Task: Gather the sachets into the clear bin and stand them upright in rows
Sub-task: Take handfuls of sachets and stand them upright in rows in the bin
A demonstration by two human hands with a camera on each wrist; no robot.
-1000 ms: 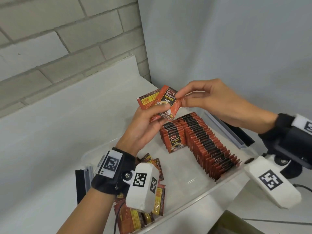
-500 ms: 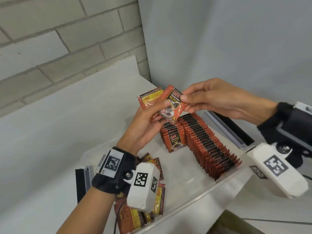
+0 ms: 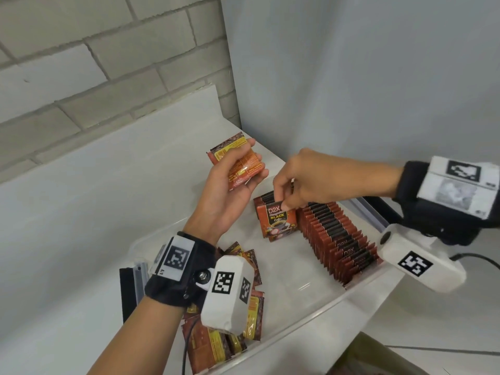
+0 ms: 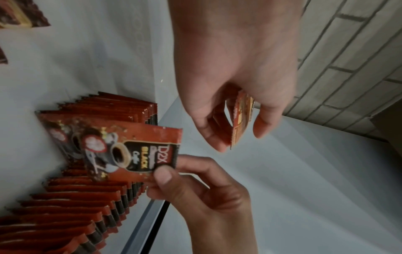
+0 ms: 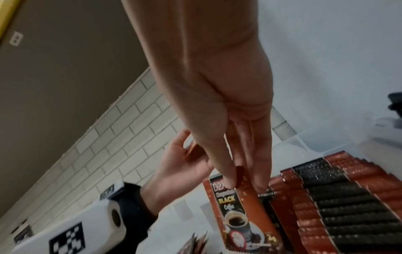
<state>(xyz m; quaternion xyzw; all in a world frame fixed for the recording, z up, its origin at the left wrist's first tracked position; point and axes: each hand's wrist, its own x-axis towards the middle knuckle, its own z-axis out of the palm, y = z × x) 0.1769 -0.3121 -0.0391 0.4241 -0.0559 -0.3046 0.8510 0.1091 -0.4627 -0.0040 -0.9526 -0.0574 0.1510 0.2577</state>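
A D2X Black coffee sachet [image 3: 277, 220] is pinched by its top edge between the thumb and fingers of the right hand [image 3: 311, 182] and is held upright at the front of the short row [image 3: 266, 198] inside the clear bin [image 3: 359, 282], just beside the long row [image 3: 338, 239]. A few more sachets [image 3: 238, 163] are gripped in the curled fingers of the left hand [image 3: 230, 190], raised above the bin, while loose sachets [image 3: 230, 320] are left lying flat at the bin's near end.

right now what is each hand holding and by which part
The right hand pinches one D2X sachet by its top edge, at the short row. The left hand grips a small stack of sachets across its lower half.
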